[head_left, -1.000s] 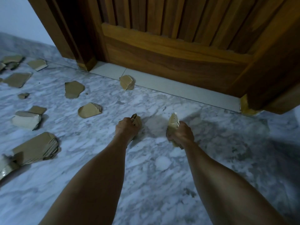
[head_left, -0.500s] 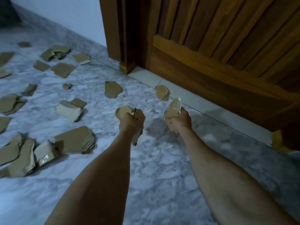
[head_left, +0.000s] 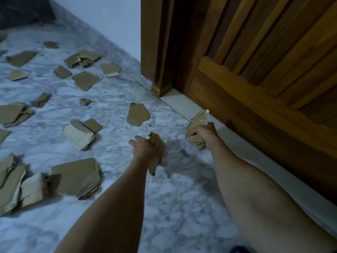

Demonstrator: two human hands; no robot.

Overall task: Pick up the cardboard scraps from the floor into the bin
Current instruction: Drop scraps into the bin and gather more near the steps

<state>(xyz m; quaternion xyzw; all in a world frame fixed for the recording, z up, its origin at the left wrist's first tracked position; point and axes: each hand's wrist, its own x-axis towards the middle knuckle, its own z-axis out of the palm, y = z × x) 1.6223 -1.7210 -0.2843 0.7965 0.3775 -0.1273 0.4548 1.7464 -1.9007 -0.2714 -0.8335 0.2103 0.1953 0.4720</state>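
Observation:
My left hand (head_left: 144,147) grips a bunch of brown cardboard scraps (head_left: 156,157) that hang below the fist. My right hand (head_left: 203,132) grips another bunch of scraps (head_left: 197,123), sticking up above the fingers, close to the door's threshold. Many torn cardboard scraps lie on the marble floor to the left: a single flat piece (head_left: 137,114) just ahead of my left hand, a thick folded piece (head_left: 80,133), and a stacked pile (head_left: 76,177) near my left forearm. No bin is in view.
A wooden door (head_left: 255,70) and its frame post (head_left: 156,52) stand at the right, with a pale tiled threshold (head_left: 184,105) below. A white wall (head_left: 109,24) runs behind. More scraps (head_left: 85,80) are scattered far left. Bare marble floor (head_left: 182,198) lies between my arms.
The view has swung left, showing more scattered scraps. My right hand has reached the scrap that lay by the threshold; that scrap is no longer seen on the floor. Both hands keep their bunches.

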